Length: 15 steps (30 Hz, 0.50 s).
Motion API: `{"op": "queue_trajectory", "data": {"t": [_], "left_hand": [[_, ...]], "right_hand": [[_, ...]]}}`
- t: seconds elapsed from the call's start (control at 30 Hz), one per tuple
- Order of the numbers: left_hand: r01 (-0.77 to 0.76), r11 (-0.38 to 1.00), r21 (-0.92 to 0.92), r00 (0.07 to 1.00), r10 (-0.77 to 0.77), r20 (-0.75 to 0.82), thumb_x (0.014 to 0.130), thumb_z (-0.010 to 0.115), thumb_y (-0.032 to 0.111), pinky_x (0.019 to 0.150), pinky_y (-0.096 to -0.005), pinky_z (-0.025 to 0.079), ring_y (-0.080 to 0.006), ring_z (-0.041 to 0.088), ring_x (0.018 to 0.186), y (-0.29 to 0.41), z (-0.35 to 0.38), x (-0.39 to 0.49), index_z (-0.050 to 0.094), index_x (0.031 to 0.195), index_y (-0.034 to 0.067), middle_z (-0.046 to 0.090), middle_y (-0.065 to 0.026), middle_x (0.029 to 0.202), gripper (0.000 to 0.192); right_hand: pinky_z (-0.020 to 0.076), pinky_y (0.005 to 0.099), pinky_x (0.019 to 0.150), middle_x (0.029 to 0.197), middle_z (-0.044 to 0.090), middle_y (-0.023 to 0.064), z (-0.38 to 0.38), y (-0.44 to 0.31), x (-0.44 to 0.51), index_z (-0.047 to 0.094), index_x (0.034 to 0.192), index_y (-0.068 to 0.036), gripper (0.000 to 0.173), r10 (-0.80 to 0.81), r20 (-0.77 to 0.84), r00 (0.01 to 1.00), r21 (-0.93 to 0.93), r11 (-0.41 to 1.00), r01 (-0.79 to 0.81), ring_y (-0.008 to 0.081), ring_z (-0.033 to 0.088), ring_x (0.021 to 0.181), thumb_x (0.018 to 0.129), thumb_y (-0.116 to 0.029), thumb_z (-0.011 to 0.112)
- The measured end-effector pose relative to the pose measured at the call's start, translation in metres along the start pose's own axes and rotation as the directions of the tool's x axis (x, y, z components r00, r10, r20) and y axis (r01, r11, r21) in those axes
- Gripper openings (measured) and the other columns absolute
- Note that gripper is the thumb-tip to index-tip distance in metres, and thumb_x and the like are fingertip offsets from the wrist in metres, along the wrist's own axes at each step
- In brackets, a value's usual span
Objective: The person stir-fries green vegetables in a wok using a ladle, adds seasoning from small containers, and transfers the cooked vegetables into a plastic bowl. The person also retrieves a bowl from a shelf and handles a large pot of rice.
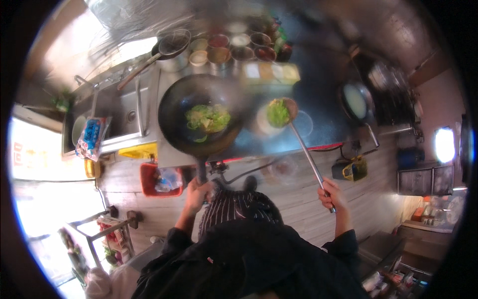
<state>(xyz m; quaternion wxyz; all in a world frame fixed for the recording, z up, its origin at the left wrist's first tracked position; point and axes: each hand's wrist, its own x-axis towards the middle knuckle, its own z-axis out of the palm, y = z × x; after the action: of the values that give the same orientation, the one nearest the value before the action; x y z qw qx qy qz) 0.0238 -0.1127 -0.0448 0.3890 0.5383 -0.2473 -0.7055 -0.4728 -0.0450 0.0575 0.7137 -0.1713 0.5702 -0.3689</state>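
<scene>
My left hand (198, 196) grips the handle of a dark wok (173, 129). Chopped green vegetables (209, 119), mixed with paler pieces, lie in the wok's bottom. In my right hand (332, 196) is the long metal handle of a cooking ladle (308, 155). Its head is over the counter to the right of the wok. Green food (278, 113) shows at the ladle head, above a blurred pale round dish (262, 123). Whether that food is in the ladle or in the dish, I cannot tell. Steam blurs the area between wok and ladle.
Seasoning containers (218, 56) stand behind the wok, near a divided condiment box (270, 73). A wire strainer (174, 42) lies by the sink (123, 112). Right on the counter sits a pan of pale liquid (354, 100). A red bin (149, 183) stands below; a person (123, 274) is at lower left.
</scene>
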Motion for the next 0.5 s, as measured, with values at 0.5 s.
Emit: {"op": "queue_trajectory", "data": {"t": [0.5], "left_hand": [[0.032, 0.998, 0.06, 0.994, -0.025, -0.107, 0.094, 0.065, 0.009, 0.043, -0.0301, 0.043, -0.0141, 0.051, 0.046, -0.033, -0.019, -0.015, 0.051, 0.087, 0.006, 0.052, -0.0026, 0.063, 0.016]], "right_hand": [[0.051, 0.0336, 0.063, 0.08, 0.061, 0.0111, 0.007, 0.04, 0.037, 0.055, 0.148, -0.001, 0.046, -0.68, -0.028, 0.732, -0.932, 0.283, 0.227, 0.0166, 0.058, 0.065, 0.104, -0.011, 0.056]]}}
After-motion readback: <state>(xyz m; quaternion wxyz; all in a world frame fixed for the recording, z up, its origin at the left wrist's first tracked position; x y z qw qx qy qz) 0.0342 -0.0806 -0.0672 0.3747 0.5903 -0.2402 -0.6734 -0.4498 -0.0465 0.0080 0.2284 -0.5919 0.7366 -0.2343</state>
